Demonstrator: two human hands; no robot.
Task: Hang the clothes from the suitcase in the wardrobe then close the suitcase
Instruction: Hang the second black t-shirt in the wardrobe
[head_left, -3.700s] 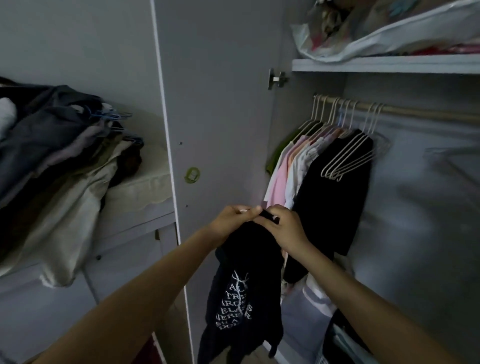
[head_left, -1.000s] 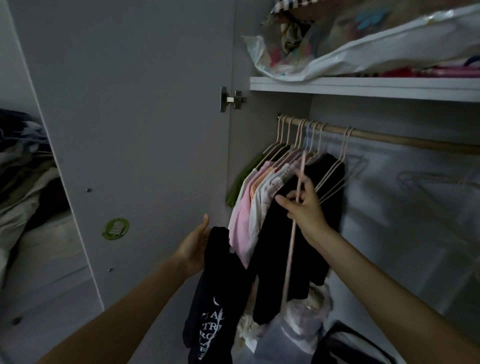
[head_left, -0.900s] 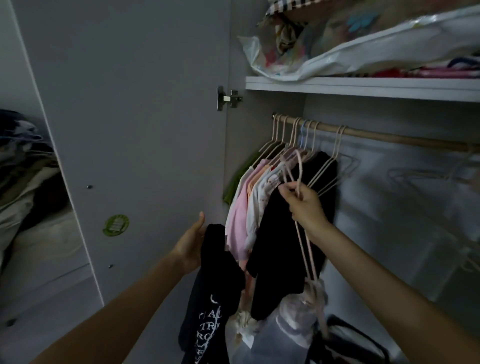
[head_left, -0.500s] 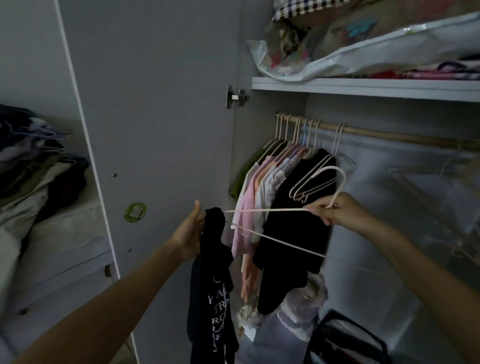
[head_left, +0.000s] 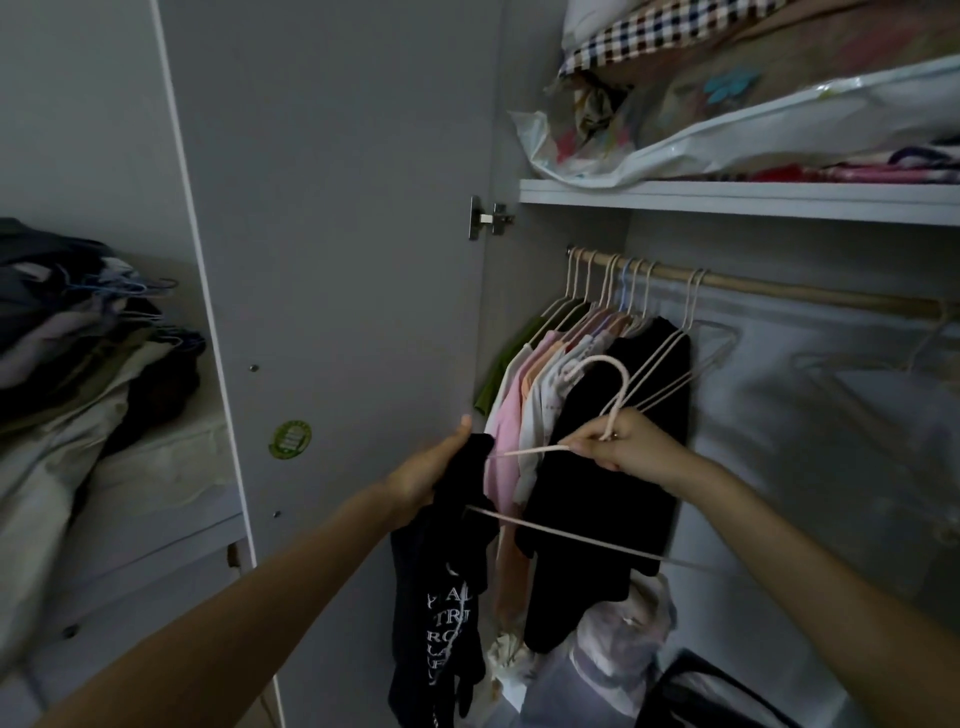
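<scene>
Across the open wardrobe (head_left: 779, 467), a wooden rail (head_left: 779, 289) under the shelf (head_left: 727, 200) already carries a tight row of hung clothes (head_left: 550, 374) at its left end: green, pink, pale and black garments on cream hangers. So part of the hanging looks done. To the right the rail is mostly bare, apart from one or two empty hangers, with room for more. Off to the left, a pile of clothes (head_left: 62, 332) lies heaped on a pale surface, some with hangers among them; whether these belong to the task I cannot tell. No suitcase is in view, so closing it is judged still ahead.

Closer in, the black T-shirt (head_left: 447, 587) with white lettering hangs from the left hand (head_left: 431, 473), which grips its top, bunched; the cloth's long axis runs straight down, print toward the camera. It is not yet on a hanger.

Smallest, the cream hanger (head_left: 587, 545) is pinched at the neck by the right hand (head_left: 631, 447), just in front of the hung row. Its hook curls upward and to the left, and its long bottom bar runs roughly level, left end touching the T-shirt, slanting down to the right. Threading it into the shirt seems next.
</scene>
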